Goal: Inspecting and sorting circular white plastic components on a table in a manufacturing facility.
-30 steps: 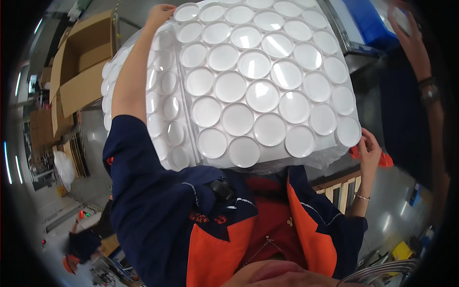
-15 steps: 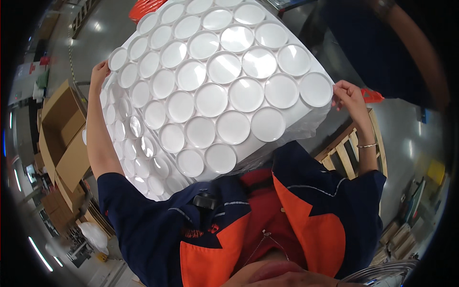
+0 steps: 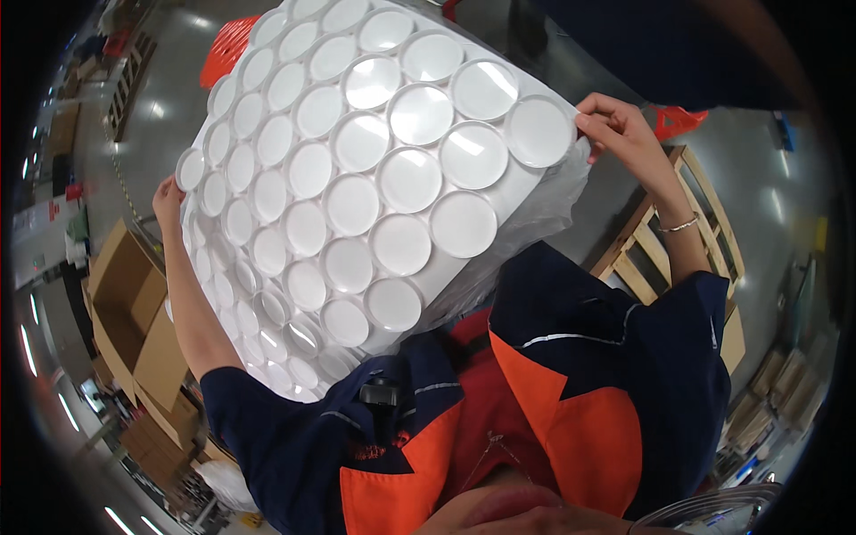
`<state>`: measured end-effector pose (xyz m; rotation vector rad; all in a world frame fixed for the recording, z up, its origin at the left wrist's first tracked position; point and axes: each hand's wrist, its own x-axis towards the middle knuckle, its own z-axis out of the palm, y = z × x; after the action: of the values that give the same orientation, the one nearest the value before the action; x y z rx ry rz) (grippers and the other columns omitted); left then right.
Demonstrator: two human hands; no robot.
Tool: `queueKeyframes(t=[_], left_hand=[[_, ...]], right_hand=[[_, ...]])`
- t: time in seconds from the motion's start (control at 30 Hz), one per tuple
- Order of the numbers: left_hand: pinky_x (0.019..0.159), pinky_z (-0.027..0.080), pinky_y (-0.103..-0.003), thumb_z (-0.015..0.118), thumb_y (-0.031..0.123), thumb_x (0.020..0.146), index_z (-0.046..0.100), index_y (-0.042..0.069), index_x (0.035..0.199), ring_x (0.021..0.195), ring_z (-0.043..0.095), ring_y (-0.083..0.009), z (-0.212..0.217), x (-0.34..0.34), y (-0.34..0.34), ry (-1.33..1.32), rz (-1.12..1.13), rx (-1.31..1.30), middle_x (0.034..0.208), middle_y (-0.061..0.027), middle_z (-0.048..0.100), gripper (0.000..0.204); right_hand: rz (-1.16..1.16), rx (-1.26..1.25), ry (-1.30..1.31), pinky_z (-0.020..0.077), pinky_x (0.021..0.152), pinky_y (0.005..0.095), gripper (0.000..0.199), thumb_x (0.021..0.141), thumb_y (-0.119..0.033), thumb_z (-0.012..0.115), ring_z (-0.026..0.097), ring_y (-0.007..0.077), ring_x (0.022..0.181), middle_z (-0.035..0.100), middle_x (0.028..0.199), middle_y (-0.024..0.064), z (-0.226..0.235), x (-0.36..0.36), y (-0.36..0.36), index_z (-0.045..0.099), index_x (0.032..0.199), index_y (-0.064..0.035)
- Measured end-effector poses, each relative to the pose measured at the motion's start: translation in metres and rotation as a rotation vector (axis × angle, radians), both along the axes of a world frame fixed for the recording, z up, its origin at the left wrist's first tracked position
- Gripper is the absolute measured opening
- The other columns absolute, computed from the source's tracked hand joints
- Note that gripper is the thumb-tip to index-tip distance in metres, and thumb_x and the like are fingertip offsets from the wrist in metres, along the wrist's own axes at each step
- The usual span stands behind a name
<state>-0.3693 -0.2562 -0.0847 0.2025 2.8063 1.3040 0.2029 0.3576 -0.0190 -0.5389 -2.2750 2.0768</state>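
Note:
A large white plastic sheet [image 3: 508, 198] covered in rows of round, shallow, rimmed discs spans the space in front of me. It bends down steeply on its near left side. My left hand [image 3: 167, 201] is closed on the sheet's left edge, its fingertips partly hidden by the rim of a disc. At the right corner, my right hand [image 3: 615, 129] pinches the edge between thumb and fingers. Clear plastic film [image 3: 535, 223] hangs in folds beneath the sheet's near right edge. What supports the sheet underneath is hidden.
An opened cardboard box [image 3: 134, 312] stands to my left. Wooden pallets lie at right [image 3: 660, 250] and far left [image 3: 129, 85]. Orange-red objects show at far left [image 3: 229, 53] and beyond my right hand [image 3: 682, 120]. A dark-clothed person [image 3: 660, 45] is close at the far right.
The sheet has shifted left and turned counterclockwise in the picture, both hands moving with it. The surroundings have turned the same way, so part of this is my head moving. Both holds remain.

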Motion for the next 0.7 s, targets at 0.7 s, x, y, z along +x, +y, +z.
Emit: queueKeyframes(t=[0.7], left_hand=[[0.072,0.052,-0.021,0.056,0.029,0.102,0.071,0.004,0.114,0.076,0.060,-0.0059,0.031,0.014,0.011,-0.175,-0.065,-0.057,0.091,0.0029,0.063,0.032]], right_hand=[[-0.025,0.060,-0.119,0.0480,0.055,0.0186,0.024,0.102,-0.025,0.056,0.062,0.0023,0.073,0.062,0.078,-0.0046,-0.017,0.002,0.013,0.062,0.088,-0.0069]])
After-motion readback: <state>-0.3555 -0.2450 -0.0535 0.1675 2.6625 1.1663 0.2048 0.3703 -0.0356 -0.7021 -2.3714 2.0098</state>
